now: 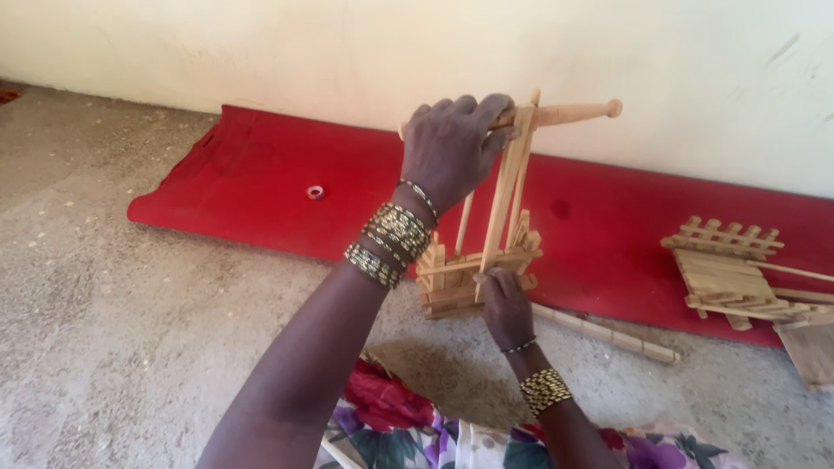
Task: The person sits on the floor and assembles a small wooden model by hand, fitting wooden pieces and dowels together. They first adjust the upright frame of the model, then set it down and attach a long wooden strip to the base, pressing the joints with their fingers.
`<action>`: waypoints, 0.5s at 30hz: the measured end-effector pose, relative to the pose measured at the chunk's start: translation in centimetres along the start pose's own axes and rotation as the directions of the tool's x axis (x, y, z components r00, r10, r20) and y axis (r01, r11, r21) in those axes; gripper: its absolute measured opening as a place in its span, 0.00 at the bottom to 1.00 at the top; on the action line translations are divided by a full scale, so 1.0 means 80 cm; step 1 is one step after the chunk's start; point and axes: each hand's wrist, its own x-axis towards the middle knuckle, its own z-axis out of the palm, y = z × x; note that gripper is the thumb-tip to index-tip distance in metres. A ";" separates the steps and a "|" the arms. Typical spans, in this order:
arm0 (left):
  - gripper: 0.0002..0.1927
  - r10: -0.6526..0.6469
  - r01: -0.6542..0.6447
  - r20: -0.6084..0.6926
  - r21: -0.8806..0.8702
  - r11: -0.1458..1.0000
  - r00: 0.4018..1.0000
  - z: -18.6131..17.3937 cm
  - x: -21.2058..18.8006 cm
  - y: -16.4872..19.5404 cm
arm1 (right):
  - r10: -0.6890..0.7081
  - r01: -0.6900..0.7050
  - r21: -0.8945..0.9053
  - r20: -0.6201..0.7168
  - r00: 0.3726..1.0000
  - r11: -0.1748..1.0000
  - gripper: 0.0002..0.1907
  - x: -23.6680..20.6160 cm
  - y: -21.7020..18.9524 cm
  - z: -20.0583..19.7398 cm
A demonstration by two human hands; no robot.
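A small model built of pale wooden sticks (482, 260) stands upright on the floor at the edge of a red mat (261, 187). My left hand (452, 148) grips the turned wooden rod (573, 112) that crosses the top of its tall uprights. My right hand (506, 306) pinches the foot of one upright at the model's base. Both wrists wear stacks of beaded bangles.
A second stick-built piece with a little fence (730, 265) lies on the mat at the right. A loose wooden stick (608, 333) lies on the concrete floor (113, 330) by the base. A small roll of tape (315, 192) sits on the mat. A pale wall stands behind.
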 end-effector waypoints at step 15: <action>0.14 0.016 -0.016 -0.037 -0.014 1.000 0.999 -0.008 -0.008 0.005 | 0.550 -0.414 0.379 -0.403 0.731 0.828 0.06 0.067 -0.029 0.015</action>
